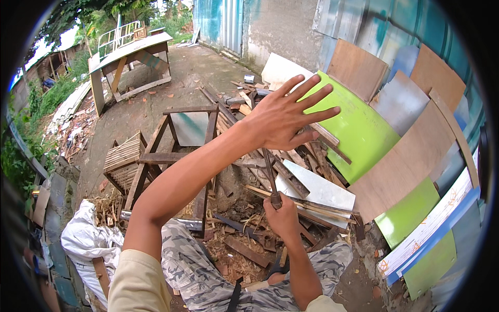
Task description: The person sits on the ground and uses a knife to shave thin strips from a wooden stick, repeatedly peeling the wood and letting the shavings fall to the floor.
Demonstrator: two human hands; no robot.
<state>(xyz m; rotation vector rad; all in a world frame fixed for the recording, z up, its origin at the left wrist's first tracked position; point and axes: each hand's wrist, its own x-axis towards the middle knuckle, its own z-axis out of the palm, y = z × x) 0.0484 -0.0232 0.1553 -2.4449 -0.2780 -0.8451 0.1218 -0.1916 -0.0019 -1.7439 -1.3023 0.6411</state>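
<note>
My left arm reaches up and across the middle of the head view. At its end my left hand point(286, 114) is open and raised, fingers spread, holding nothing. Below it my right hand point(282, 213) is closed round the handle of a tool with a long, narrow dark blade point(270, 174). The blade points up and away from me, and its far end runs up beneath my left hand. Under both hands lies a heap of broken wood strips point(247, 252) with shavings. A dark wooden frame point(205, 192) stands left of the tool, partly hidden by my left arm.
A slatted wooden piece point(125, 161) sits at the left, above a white sack point(88, 239). To the right, a bright green panel point(358, 125) and brown plywood sheets point(410, 156) lean by a metal wall point(405, 31). A damaged table point(135, 52) stands farther back.
</note>
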